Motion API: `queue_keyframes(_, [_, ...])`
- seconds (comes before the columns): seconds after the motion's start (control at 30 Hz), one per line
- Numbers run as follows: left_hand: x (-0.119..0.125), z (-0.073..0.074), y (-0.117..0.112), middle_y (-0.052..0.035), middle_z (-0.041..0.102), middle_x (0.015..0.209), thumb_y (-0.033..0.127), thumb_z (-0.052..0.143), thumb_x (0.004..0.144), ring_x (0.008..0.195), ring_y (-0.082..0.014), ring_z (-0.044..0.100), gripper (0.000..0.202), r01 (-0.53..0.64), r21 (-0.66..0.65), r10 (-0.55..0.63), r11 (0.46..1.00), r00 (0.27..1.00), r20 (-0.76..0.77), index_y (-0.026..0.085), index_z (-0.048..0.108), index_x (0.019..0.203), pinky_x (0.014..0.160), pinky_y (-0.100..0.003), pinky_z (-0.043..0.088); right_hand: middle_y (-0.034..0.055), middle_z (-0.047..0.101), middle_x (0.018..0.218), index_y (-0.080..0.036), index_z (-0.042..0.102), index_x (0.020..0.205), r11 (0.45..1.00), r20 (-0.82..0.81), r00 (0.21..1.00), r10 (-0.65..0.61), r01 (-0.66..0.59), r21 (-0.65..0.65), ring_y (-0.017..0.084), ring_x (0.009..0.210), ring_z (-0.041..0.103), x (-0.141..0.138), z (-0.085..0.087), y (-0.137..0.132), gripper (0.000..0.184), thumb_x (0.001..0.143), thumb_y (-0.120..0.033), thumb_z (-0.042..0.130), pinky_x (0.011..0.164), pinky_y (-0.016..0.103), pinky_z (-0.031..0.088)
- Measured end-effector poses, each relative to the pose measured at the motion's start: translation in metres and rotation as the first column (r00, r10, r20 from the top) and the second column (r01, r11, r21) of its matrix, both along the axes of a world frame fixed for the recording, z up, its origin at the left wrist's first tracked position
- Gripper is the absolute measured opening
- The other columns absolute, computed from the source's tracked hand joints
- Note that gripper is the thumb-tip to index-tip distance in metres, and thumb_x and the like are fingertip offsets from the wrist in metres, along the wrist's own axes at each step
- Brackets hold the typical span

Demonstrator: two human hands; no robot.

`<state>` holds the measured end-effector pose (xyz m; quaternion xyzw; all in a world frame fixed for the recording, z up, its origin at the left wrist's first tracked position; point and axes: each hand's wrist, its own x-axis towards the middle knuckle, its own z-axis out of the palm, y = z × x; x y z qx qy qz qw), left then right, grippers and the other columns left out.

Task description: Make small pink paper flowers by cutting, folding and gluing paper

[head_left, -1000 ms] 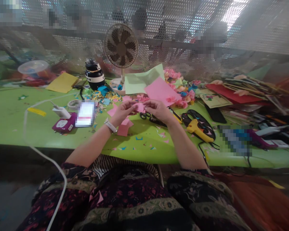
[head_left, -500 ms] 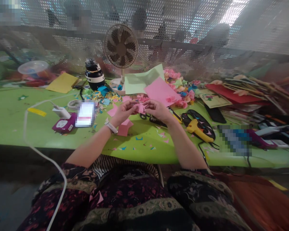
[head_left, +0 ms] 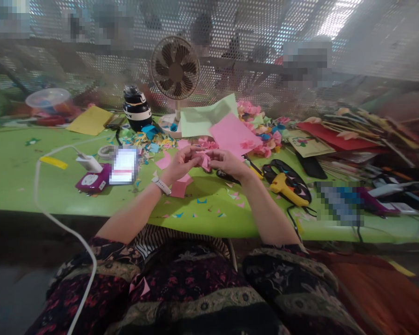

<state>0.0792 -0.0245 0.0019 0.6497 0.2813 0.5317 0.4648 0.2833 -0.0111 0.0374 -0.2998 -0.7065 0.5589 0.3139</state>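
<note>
Between my two hands is a small pink paper flower (head_left: 205,160), its petals bent outward. My left hand (head_left: 181,164) pinches it from the left, fingers closed; a pale watch strap circles that wrist. From the right, my right hand (head_left: 228,164) grips the same flower with its fingertips. Below my left hand lies a cut piece of pink paper (head_left: 179,188) on the green table (head_left: 230,216). Scissors lie partly hidden beneath my right hand. Past my fingers rests a larger pink sheet (head_left: 228,131) over a light green sheet (head_left: 199,120).
A yellow glue gun (head_left: 289,188) lies on a black holder to the right. Behind stand a small fan (head_left: 175,70) and a black bottle (head_left: 137,111). A phone (head_left: 124,165) lies left, near a white cable (head_left: 64,222). Paper flowers (head_left: 265,135) are heaped at the back.
My right hand has turned slightly, its fingers lower and closer to my left hand. The pink flower has shifted its angle between my fingertips. The things on the table have stayed put.
</note>
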Motion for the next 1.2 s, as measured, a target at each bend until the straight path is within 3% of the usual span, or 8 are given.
queue_keyframes(0.13, [0.001,0.001,-0.002,-0.0066,0.075,0.09,0.041,0.084,0.079,0.077,-0.0132,0.07,0.045,0.019,-0.033,-0.018,0.999,1.0,0.012,0.014,0.066,0.111,0.072,-0.027,0.058,-0.0008,0.07,0.081,-0.017,0.068,0.096,1.0,-0.014,1.0,0.011,-0.011,-0.021,0.012,0.073,0.063,-0.001,-0.005,0.003,0.026,0.075,-0.026,0.08,0.072,0.026,0.054])
queue_keyframes(0.27, [0.001,0.003,-0.004,-0.0039,0.074,0.082,0.042,0.084,0.078,0.073,-0.0127,0.069,0.048,-0.009,-0.077,0.01,0.997,1.0,0.019,0.015,0.066,0.113,0.072,-0.028,0.059,0.0002,0.071,0.084,-0.016,0.068,0.108,0.996,-0.065,0.998,0.002,-0.008,-0.092,0.013,0.074,0.064,0.001,-0.009,0.006,0.041,0.073,-0.027,0.085,0.071,0.025,0.055])
queue_keyframes(0.47, [0.002,0.003,-0.003,-0.0063,0.076,0.089,0.045,0.084,0.076,0.074,-0.0122,0.069,0.043,0.015,-0.023,-0.015,1.0,1.0,-0.012,0.015,0.07,0.104,0.072,-0.027,0.059,0.0025,0.074,0.089,-0.016,0.067,0.121,0.988,-0.047,0.998,0.043,-0.05,-0.145,0.012,0.074,0.064,0.003,-0.012,0.009,0.054,0.072,-0.026,0.086,0.065,0.023,0.053])
queue_keyframes(0.7, [0.002,-0.004,0.0,-0.0082,0.076,0.092,0.045,0.08,0.081,0.079,-0.0144,0.07,0.041,0.032,0.028,-0.031,0.999,0.998,-0.061,0.014,0.071,0.106,0.075,-0.029,0.059,0.001,0.073,0.086,-0.016,0.069,0.113,0.989,-0.053,0.998,0.036,-0.043,-0.139,0.011,0.073,0.064,0.0,-0.007,0.005,0.04,0.075,-0.019,0.079,0.069,0.022,0.053])
queue_keyframes(0.83, [0.003,-0.001,-0.003,-0.0105,0.076,0.098,0.046,0.077,0.084,0.084,-0.0151,0.07,0.039,0.023,0.065,-0.018,0.998,0.997,-0.077,0.014,0.074,0.106,0.077,-0.029,0.058,-0.0023,0.071,0.078,-0.018,0.068,0.112,0.979,-0.087,0.996,0.012,-0.029,-0.2,0.01,0.067,0.062,0.0,-0.006,0.002,0.041,0.072,-0.017,0.079,0.065,0.021,0.052])
queue_keyframes(0.97, [0.001,0.004,-0.009,-0.0099,0.076,0.099,0.046,0.081,0.08,0.079,-0.0148,0.07,0.042,0.026,0.011,-0.024,1.0,0.994,-0.103,0.015,0.075,0.108,0.075,-0.029,0.058,-0.0022,0.07,0.076,-0.017,0.065,0.116,0.969,-0.089,0.996,0.017,-0.038,-0.245,0.011,0.066,0.063,0.001,-0.003,0.0,0.048,0.071,-0.018,0.08,0.062,0.021,0.052])
queue_keyframes(1.2, [-0.001,0.001,-0.009,-0.0119,0.075,0.106,0.041,0.089,0.071,0.08,-0.0149,0.071,0.044,0.069,-0.002,-0.069,0.998,0.987,-0.143,0.014,0.074,0.104,0.072,-0.027,0.059,0.0009,0.076,0.091,-0.019,0.066,0.118,0.972,-0.057,0.996,0.071,-0.082,-0.222,0.012,0.071,0.066,0.002,-0.001,0.0,0.052,0.067,-0.015,0.077,0.065,0.021,0.055])
